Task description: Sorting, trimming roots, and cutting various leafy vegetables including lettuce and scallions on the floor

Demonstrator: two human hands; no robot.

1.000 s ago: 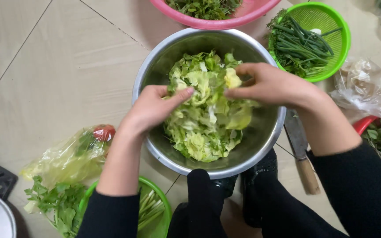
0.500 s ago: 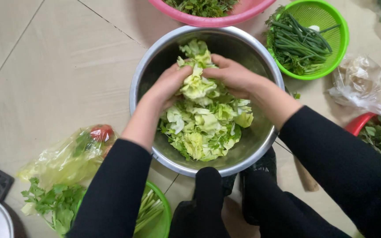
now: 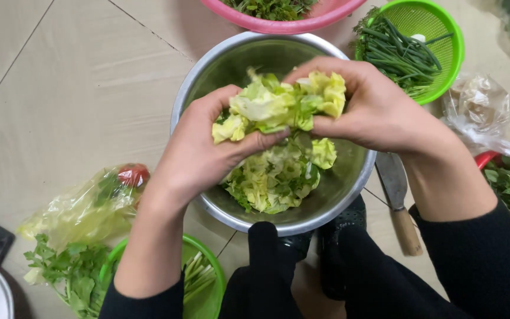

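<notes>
A steel bowl [image 3: 219, 65] on the tiled floor holds torn pale green lettuce leaves [image 3: 270, 180]. Both my hands are raised over the bowl, gripping one bunch of lettuce [image 3: 281, 103] between them. My left hand [image 3: 202, 147] clasps the bunch from the left and below. My right hand [image 3: 373, 106] pinches it from the right and above. The bunch hangs above the leaves left in the bowl.
A pink basin [image 3: 278, 23] of greens sits behind the bowl. A green colander [image 3: 450, 53] holds long green stalks. A knife [image 3: 399, 204] lies right of the bowl. A plastic bag [image 3: 84, 204] with greens and a tomato, loose herbs [image 3: 66, 272] and another green colander [image 3: 208, 295] lie front left.
My hands went from spread over the leaves to gathering a bunch, and now lift it clear above the bowl. The view has moved closer.
</notes>
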